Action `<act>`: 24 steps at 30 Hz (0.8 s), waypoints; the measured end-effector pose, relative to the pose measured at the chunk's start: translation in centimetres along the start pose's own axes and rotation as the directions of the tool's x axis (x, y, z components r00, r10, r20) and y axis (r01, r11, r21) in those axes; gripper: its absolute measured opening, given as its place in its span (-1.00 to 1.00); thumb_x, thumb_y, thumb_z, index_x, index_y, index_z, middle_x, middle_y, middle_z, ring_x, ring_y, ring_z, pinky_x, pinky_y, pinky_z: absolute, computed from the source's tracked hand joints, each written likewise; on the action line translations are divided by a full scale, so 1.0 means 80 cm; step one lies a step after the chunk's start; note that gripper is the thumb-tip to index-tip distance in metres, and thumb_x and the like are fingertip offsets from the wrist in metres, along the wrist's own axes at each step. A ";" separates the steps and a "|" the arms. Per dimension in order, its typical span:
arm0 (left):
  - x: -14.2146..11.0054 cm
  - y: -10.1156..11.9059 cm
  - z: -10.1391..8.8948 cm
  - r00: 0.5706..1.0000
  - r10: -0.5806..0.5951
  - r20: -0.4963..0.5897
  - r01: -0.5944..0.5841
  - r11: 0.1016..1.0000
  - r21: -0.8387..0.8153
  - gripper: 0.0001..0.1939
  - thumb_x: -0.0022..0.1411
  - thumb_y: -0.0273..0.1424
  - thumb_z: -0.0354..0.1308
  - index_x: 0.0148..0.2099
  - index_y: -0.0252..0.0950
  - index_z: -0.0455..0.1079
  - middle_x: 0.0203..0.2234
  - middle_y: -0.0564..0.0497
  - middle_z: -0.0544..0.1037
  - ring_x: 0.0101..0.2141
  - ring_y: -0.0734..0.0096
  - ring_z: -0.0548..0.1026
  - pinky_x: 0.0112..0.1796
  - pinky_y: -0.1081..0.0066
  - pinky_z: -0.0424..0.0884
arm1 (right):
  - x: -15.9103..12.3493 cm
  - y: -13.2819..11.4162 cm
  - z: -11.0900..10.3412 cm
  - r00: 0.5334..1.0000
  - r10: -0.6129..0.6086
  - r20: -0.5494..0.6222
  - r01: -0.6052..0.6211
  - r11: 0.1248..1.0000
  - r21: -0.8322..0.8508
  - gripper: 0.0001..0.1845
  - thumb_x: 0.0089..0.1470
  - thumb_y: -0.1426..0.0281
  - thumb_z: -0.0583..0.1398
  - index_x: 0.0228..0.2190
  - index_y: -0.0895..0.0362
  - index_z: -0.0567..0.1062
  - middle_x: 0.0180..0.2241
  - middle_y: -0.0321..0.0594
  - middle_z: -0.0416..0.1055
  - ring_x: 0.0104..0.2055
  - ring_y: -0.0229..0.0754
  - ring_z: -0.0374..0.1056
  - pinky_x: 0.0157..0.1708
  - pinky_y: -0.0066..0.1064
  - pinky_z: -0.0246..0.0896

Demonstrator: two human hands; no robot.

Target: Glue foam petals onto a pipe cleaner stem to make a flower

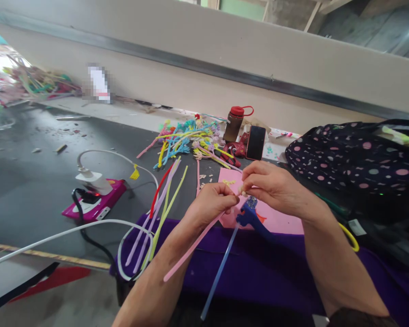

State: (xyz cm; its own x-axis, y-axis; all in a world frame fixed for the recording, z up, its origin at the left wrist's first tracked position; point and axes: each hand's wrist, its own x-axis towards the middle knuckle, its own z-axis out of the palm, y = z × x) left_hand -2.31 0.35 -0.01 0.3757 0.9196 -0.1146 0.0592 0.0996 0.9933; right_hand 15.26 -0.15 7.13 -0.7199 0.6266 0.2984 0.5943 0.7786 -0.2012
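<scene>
My left hand (211, 202) is closed in a pinch on a pink pipe cleaner (192, 250), whose long end slants down towards me. Close by, the fingertips of my right hand (272, 185) pinch a small cream piece (243, 193) at the upper end of that stem. Both hands are above a pink sheet (282, 219), where more small cream pieces (229, 182) lie. Below my right hand rests a blue glue gun (250, 217), partly hidden, with a long translucent glue stick (220, 274) reaching out of its back.
Loose pipe cleaners (167, 200) lie left of my hands, and a colourful pile of them (184, 138) is behind. A red-lidded bottle (233, 125) and a phone (256, 141) stand at the back. A magenta power strip (98, 204) with cables is left; a dotted bag (347, 154) is right.
</scene>
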 end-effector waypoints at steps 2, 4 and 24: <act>0.000 0.001 0.000 1.000 -0.011 -0.003 0.011 1.000 0.008 -0.90 -0.13 -0.47 0.11 -0.61 -0.31 0.26 -0.79 0.16 0.29 -0.73 0.63 0.21 -0.63 0.55 0.12 | 0.000 0.000 0.001 1.000 -0.006 -0.013 0.006 1.000 0.007 -0.84 0.07 0.56 0.08 -0.44 0.15 0.44 -0.30 -0.19 0.32 -0.26 -0.22 0.24 -0.25 -0.37 0.17; 0.000 0.001 0.000 1.000 -0.015 -0.002 0.015 1.000 0.015 -0.90 -0.13 -0.47 0.11 -0.62 -0.31 0.26 -0.79 0.16 0.29 -0.73 0.63 0.21 -0.63 0.55 0.13 | 0.001 0.001 0.001 1.000 -0.010 -0.023 0.010 1.000 0.005 -0.84 0.07 0.56 0.08 -0.44 0.15 0.44 -0.30 -0.19 0.33 -0.26 -0.22 0.24 -0.26 -0.37 0.17; -0.001 -0.004 0.000 0.998 0.055 0.018 -0.055 0.999 0.000 -0.92 -0.11 -0.48 0.09 -0.59 -0.31 0.29 -0.76 0.15 0.31 -0.70 0.62 0.24 -0.62 0.56 0.14 | 0.001 0.001 0.003 1.000 -0.008 -0.021 0.006 0.998 -0.065 -0.84 0.07 0.55 0.08 -0.44 0.18 0.44 -0.31 -0.18 0.33 -0.26 -0.21 0.24 -0.24 -0.35 0.17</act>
State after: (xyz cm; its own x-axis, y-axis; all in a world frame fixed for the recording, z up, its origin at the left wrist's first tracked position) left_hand -2.39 0.22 -0.28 0.3952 0.9166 -0.0604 0.0386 0.0491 0.9980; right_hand 15.13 -0.03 6.89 -0.7167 0.6197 0.3200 0.6119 0.7788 -0.1379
